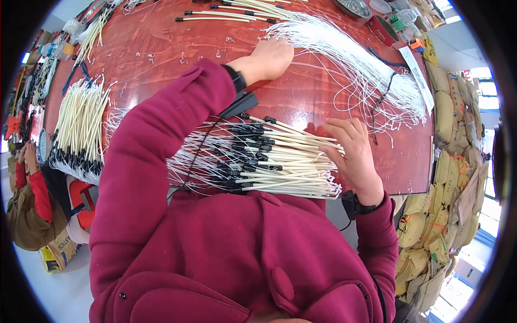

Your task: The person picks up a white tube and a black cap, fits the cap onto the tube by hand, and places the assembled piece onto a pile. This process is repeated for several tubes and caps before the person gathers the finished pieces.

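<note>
My left hand [272, 58] is curled closed at the near end of a large bundle of white cords [344, 46]. Its fingertips are hidden, so what they hold cannot be made out. My right hand [353, 148] has its thumb and fingers apart, beside the tips of a pile of thin cream sticks [301, 164]. These sticks lie across the table edge in front of me, with black caps [253, 148] at their left ends. White cords [202, 156] run from the caps towards my left sleeve. A dark tie [385, 91] wraps the big bundle.
More capped sticks [81, 124] are heaped at the left on the red table [161, 43], and others [226, 16] lie at the back. A plastic bottle [403, 20] and red container [382, 31] stand at back right. Stacked sacks [436, 199] line the right; a co-worker's red sleeve [40, 196] shows left.
</note>
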`<state>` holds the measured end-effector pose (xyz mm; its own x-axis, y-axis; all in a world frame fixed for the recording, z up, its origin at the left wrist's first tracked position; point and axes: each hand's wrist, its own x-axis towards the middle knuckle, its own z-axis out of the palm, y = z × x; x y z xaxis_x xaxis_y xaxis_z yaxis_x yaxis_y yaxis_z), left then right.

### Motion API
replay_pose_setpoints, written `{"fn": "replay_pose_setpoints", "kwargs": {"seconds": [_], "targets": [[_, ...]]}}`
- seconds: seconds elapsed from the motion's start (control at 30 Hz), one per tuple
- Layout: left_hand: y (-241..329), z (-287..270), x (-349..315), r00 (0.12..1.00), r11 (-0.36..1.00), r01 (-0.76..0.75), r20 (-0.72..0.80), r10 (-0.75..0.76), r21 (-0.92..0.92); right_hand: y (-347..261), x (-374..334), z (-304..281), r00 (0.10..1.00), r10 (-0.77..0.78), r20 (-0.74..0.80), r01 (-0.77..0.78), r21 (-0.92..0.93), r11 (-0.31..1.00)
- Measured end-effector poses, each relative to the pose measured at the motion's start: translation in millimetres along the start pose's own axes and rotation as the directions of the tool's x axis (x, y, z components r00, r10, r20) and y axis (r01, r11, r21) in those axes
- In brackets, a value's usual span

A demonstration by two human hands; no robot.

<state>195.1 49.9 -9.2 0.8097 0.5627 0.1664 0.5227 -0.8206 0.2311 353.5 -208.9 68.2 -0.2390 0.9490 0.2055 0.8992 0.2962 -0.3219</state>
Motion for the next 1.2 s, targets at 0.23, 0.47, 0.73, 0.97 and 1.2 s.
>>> {"fn": "replay_pose_setpoints", "kwargs": {"seconds": [0.23,0.47,0.73,0.97,1.2], "targets": [[-11,-49,-109,0.985,0.985,-0.161,0.055,0.164,-0.056,17,22,13,1.000,0.022,-0.015,-0.022,-0.005,1.000],[-37,-63,-169,0.983,0.998,-0.002,0.182,-0.008,0.057,30,45,31,0.996,0.073,0.059,-0.061,-0.180,0.982],[-49,-61,-173,0.995,0.998,-0.028,0.097,0.022,0.057,40,49,41,0.977,0.063,0.202,-0.008,-0.265,0.964],[-89,-100,-138,0.931,0.936,0.260,0.318,-0.179,-0.235,41,45,38,0.964,0.056,0.259,0.009,-0.243,0.970],[-125,-49,-26,0.983,0.994,0.092,-0.164,-0.082,0.058,38,47,41,0.974,0.020,0.226,0.026,-0.199,0.980]]}}
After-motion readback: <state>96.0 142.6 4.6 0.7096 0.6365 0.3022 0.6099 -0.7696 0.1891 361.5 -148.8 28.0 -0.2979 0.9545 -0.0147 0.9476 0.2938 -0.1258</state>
